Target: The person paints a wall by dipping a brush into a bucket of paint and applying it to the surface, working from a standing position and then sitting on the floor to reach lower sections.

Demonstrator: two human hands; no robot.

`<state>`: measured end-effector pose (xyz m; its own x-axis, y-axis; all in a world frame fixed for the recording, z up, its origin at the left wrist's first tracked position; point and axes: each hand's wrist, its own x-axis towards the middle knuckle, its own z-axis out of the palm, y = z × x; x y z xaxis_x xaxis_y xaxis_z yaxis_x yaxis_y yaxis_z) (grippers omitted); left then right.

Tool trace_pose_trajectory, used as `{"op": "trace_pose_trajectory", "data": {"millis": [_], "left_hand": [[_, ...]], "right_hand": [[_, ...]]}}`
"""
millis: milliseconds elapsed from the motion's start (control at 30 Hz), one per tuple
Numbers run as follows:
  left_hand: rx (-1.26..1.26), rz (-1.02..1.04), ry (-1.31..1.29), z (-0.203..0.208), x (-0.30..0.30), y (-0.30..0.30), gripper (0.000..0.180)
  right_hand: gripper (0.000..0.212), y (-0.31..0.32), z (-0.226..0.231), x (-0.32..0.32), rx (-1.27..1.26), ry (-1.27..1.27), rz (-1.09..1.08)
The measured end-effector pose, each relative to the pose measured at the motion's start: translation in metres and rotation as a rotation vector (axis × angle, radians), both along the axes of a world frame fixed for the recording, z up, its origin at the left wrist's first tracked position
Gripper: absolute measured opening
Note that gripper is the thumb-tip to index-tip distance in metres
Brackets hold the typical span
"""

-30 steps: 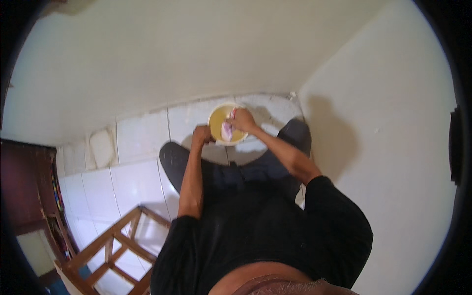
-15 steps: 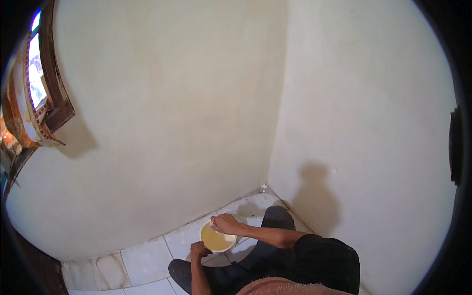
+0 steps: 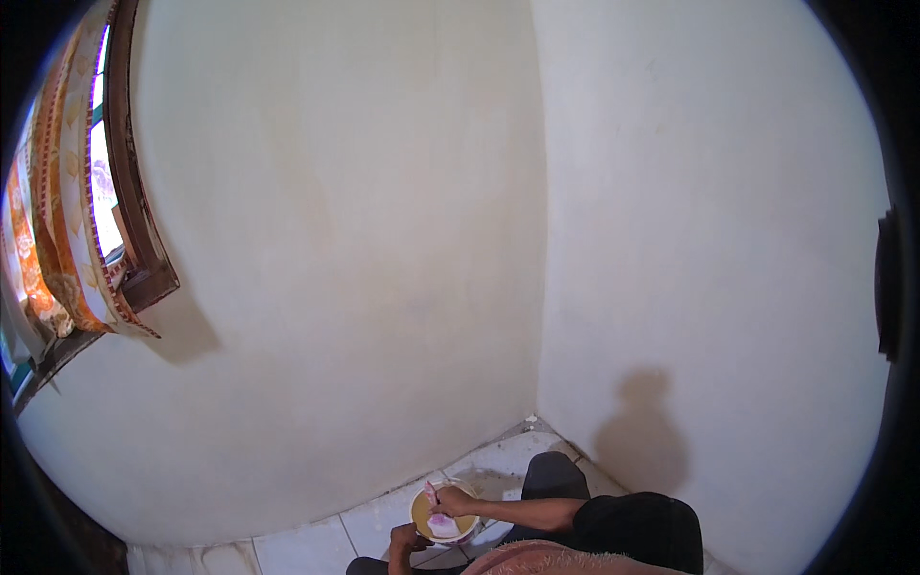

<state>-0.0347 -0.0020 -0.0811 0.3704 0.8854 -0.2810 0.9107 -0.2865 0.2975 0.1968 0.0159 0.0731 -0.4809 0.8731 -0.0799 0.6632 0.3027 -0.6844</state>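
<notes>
Between my knees, on the floor, stands a round white bucket [image 3: 477, 530] with a yellowish, paint-like liquid in it. My left hand [image 3: 410, 539] is closed at the bucket's near left rim. Over the liquid, my right hand [image 3: 456, 501] is closed around a pink-and-white tool [image 3: 443, 525]. Its narrow handle sticks up past my fingers, and a broad pale end points down into the bucket. The small view of it does not show its exact kind.
Two pale walls meet in a corner ahead, above white floor tiles [image 3: 369, 522]. Grey specks lie by the corner. At the left is a brown-framed window [image 3: 149, 278] with a patterned orange-and-white curtain [image 3: 72, 220]. A dark object [image 3: 887, 286] shows at the right edge.
My view has tilted up, so the bucket and hands sit lower. My right hand has turned, and the tool's handle and broad pale end now show. My left hand stays at the rim.
</notes>
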Motion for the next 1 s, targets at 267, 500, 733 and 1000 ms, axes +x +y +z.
{"op": "trace_pose_trajectory", "data": {"millis": [267,500,733,1000], "left_hand": [[-0.621,0.565,-0.62,0.056,0.055,-0.015,0.031],[-0.608,0.553,-0.595,0.061,0.039,-0.016,0.036],[-0.17,-0.034,-0.179,0.027,0.047,0.0,0.042],[-0.345,0.137,-0.293,0.063,0.05,-0.004,0.023]], "right_hand": [[0.025,-0.009,0.025,0.037,0.251,-0.137,-0.115],[0.022,-0.019,0.074,0.029,0.395,-0.133,-0.07],[0.027,-0.008,0.008,0.037,0.068,-0.18,-0.195],[0.029,0.01,-0.007,0.043,0.179,-0.087,-0.424]]}}
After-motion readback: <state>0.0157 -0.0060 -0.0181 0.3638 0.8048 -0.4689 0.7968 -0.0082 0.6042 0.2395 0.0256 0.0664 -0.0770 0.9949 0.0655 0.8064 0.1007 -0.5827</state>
